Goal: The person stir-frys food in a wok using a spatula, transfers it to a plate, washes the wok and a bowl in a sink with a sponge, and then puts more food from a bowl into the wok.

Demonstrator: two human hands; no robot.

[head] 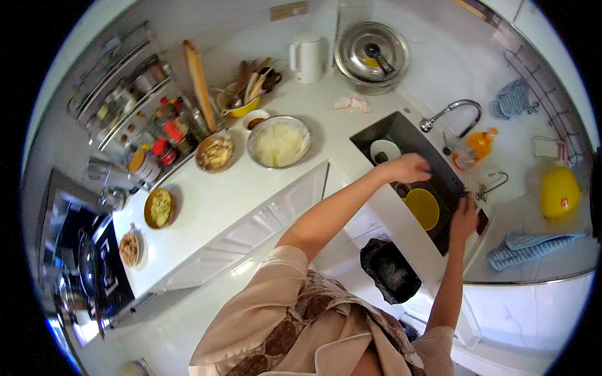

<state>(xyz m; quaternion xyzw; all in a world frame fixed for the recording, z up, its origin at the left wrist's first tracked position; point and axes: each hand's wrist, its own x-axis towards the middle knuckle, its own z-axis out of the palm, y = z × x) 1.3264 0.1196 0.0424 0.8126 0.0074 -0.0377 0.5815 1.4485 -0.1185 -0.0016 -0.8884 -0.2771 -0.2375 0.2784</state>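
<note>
Over the dark sink [400, 123], my left hand [414, 168] hangs with its fingers curled; whether they hold anything is unclear. My right hand [465, 217] is at the sink's far-right rim, blurred, beside a small dark thing that I cannot identify. Between and below the hands, a round yellow strainer or bowl [422, 209] lies in the sink. A white bowl [385, 149] with something dark in it sits at the sink's upper left end, partly behind my left wrist. The chrome faucet [465, 104] arches beyond the sink.
Left on the counter [207, 197] stand a metal bowl of pale food [280, 142], smaller food bowls, spice jars and a white kettle [308, 58]. Right of the sink are an orange bottle [479, 143], a blue cloth [531, 249] and a yellow container [559, 191]. A black bin bag [390, 272] is below the sink's front.
</note>
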